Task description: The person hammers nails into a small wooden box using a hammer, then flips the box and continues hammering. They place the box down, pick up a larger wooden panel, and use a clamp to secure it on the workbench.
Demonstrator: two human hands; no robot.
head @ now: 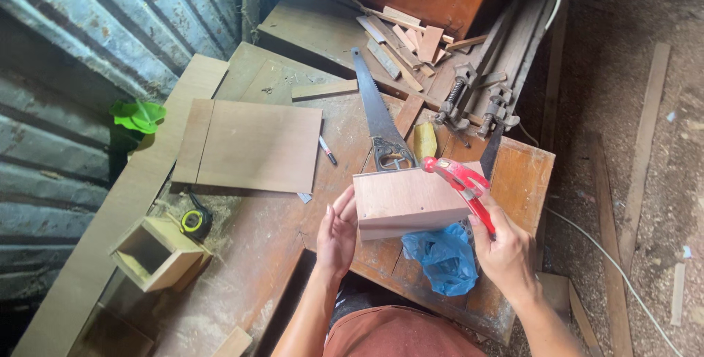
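Left hand [337, 231] raised, palm flat against left edge of wooden boards [407, 199], fingers straight, pointing up. Left forearm bare, rising from lower frame. Right hand [506, 254] just right of boards, below their right edge, grip closed round red-handled tool [466, 181], knuckles toward camera. Right forearm bare, angling in from lower right.

Worktop [257, 247] carries a handsaw [378, 118], a flat plywood sheet [253, 144], a marker pen [327, 150] just right of the sheet, a yellow-black tape measure [196, 221], and a small open wooden box [155, 253]. Two metal clamps [477, 104] and wood offcuts [411, 41] at the far end. Blue plastic bag [444, 258] at near edge. Green leaf [138, 115] by corrugated wall [88, 41].
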